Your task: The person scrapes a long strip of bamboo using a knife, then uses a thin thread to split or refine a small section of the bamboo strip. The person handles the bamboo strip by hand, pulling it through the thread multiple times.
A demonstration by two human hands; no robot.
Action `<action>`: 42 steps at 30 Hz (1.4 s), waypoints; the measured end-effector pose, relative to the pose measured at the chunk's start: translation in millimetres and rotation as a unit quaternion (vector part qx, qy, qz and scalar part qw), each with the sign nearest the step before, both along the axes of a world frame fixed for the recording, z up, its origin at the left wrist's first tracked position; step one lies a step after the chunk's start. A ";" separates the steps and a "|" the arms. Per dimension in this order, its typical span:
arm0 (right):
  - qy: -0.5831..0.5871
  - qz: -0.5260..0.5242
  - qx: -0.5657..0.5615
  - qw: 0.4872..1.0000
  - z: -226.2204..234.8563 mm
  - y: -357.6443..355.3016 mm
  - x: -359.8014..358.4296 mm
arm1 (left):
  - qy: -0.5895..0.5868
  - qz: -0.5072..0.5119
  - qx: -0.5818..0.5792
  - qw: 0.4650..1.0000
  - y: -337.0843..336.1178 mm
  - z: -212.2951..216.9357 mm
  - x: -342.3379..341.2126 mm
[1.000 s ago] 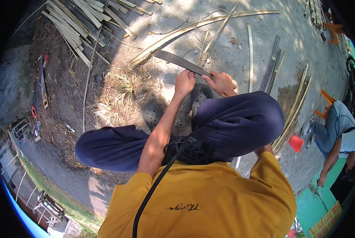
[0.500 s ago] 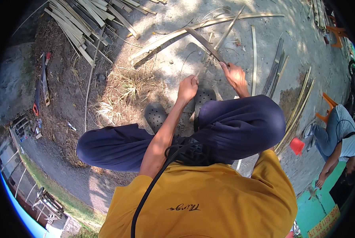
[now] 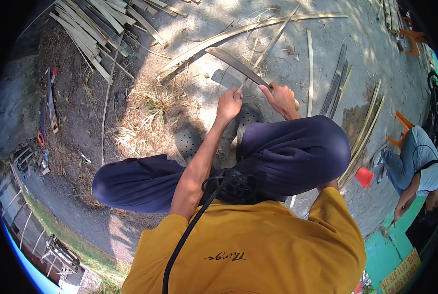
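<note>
My right hand (image 3: 281,100) is wrapped round the handle of a machete (image 3: 232,61). Its long dark blade slants up and to the left in front of my feet. Closed in a pinch, my left hand (image 3: 230,103) holds the near end of a thin bamboo strip (image 3: 252,51). That strip runs away from me and crosses the blade; whether the two touch, I cannot tell. Beyond the blade, a long curved bamboo strip (image 3: 219,40) lies on the ground, with a straighter bamboo strip (image 3: 279,34) across it.
A pile of split bamboo (image 3: 89,32) lies at the far left. Several strips (image 3: 310,73) are on the ground to the right. Two saws (image 3: 51,103) lie at the left. On the right sits another person (image 3: 415,161) near a red dipper (image 3: 364,177) and an orange stool (image 3: 401,128).
The machete has turned so its tip points farther left and nearer me. My right hand has shifted slightly left and bent at the wrist; my left hand stays nearly in place.
</note>
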State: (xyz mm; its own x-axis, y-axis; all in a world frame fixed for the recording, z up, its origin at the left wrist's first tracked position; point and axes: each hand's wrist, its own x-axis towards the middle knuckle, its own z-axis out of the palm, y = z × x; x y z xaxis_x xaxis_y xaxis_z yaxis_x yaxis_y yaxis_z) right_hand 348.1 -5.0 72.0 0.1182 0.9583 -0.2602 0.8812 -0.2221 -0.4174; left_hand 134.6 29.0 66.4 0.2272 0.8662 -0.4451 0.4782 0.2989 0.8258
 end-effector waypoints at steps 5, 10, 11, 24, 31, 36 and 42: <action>-0.001 0.061 -0.012 0.998 2.7 -5.3 9.9 | -0.007 -0.006 0.005 1.000 1.3 0.2 5.5; 0.031 0.010 -0.009 0.999 -6.7 -8.5 -5.3 | 0.002 0.000 0.002 1.000 1.8 -0.9 -0.2; 0.042 0.030 -0.014 0.999 -6.6 -10.6 -8.5 | 0.002 0.001 0.002 1.000 2.9 -1.2 0.5; 0.021 -0.024 -0.007 0.999 -8.7 2.2 14.8 | -0.008 0.002 0.002 1.000 -4.7 3.6 3.4; 0.023 0.025 -0.026 0.999 -4.7 -7.4 2.3 | -0.014 0.013 -0.009 1.000 3.8 3.8 9.7; 0.018 -0.060 0.004 0.998 -12.5 15.3 25.6 | -0.011 -0.012 -0.046 0.999 -1.6 -1.1 6.6; 0.017 0.049 -0.011 0.999 4.6 -7.9 -3.6 | -0.007 -0.003 -0.006 1.000 1.6 4.6 10.6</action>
State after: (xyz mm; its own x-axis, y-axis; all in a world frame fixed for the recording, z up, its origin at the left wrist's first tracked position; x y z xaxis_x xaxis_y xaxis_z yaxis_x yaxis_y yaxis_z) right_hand 344.6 -12.9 76.5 0.0157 0.9586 -0.2842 0.8848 -0.1457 -0.4427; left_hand 145.2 30.6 71.0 0.2376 0.8593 -0.4529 0.4686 0.3070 0.8283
